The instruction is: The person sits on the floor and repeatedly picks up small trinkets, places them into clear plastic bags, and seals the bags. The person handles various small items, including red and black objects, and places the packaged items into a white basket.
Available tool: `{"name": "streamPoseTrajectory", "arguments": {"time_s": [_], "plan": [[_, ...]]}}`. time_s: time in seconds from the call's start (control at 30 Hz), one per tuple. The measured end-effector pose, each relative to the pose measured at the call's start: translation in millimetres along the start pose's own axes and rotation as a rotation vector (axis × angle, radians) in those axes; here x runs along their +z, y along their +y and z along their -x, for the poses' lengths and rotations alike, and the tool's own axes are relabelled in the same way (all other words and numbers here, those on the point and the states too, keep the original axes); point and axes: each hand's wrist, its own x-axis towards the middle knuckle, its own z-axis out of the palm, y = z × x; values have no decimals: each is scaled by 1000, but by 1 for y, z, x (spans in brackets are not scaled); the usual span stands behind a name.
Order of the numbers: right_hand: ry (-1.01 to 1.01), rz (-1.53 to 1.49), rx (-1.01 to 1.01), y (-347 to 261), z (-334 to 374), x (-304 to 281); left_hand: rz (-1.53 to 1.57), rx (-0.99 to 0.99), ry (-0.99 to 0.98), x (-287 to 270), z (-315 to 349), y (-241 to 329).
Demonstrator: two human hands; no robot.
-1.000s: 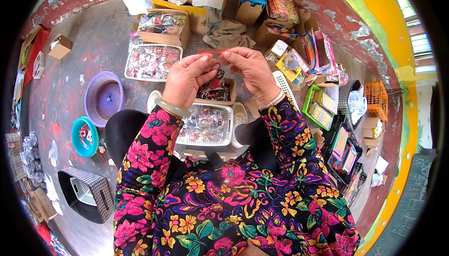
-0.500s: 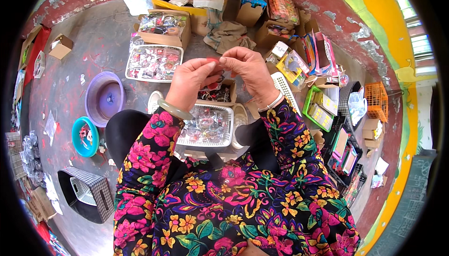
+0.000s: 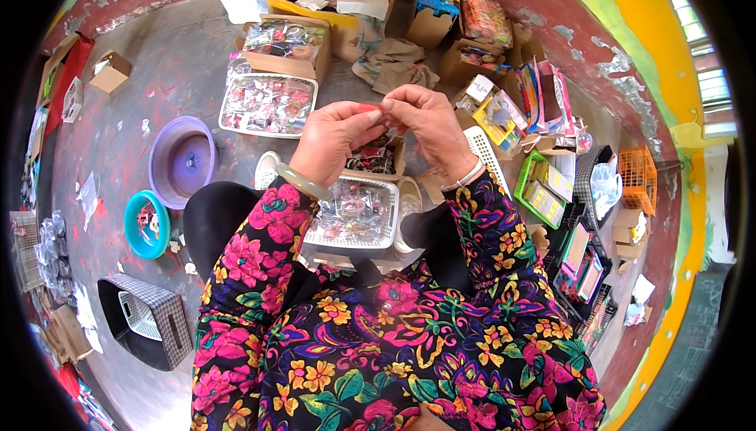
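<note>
Both hands meet in front of me, above the baskets. My left hand (image 3: 332, 140) pinches a small red piece (image 3: 368, 107), thin and soft-looking, between thumb and fingers; its exact kind is too small to tell. At the other end of it, the fingertips of my right hand (image 3: 431, 128) are pressed together. Just below them, a cardboard box (image 3: 398, 155) holds dark and red small items, partly hidden by my hands. Closer to me, a white basket (image 3: 387, 236) is filled with small items in clear bags.
Another white basket (image 3: 228, 122) of bagged items stands far left, before an open carton (image 3: 315, 57). Further left are a purple basin (image 3: 164, 165) and a teal basin (image 3: 132, 225). On the right sit a green basket (image 3: 523, 179) and an orange crate (image 3: 639, 177).
The view has shifted slightly, so the surroundings sit a little further right. My hands stay together at the red piece, more of which shows now; the fingers have shifted slightly.
</note>
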Motion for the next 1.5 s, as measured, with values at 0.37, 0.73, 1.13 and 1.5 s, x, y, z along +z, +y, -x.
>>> {"name": "streamPoseTrajectory", "arguments": {"time_s": [0.37,0.73,1.13,1.5], "plan": [[256,489,-338,15,-8,-5,-72,-76,69,-1,1,-1],[228,1171,-829,16,6,21,-235,-4,48,-7,-6,-18],[145,1409,-782,19,10,23,-1129,325,80,-15,-8,-31],[163,1225,-732,17,9,18,-1006,318,112,-16,-9,-35]]}}
